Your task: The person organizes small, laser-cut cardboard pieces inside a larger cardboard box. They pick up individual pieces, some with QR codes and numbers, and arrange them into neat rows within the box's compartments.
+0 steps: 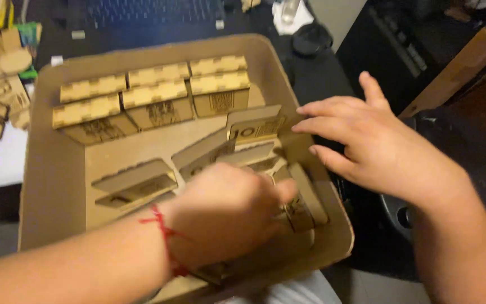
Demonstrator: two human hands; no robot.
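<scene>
Seen from above, the left hand (226, 211), a red string bracelet (164, 233) at its wrist, reaches into a shallow cardboard tray (52, 186), fingers curled onto a small laser-cut wooden box (302, 202) at the tray's 4 o'clock corner; whether they pinch it is blurred. At 3 o'clock the right hand (378, 146) hovers with fingers spread and flat, tips just beside the tray's right rim. Loose thin wooden panels (136, 183) lie tilted mid-tray with bare cardboard around them. At 12 o'clock, six finger-jointed boxes (153, 95) sit packed edge to edge.
</scene>
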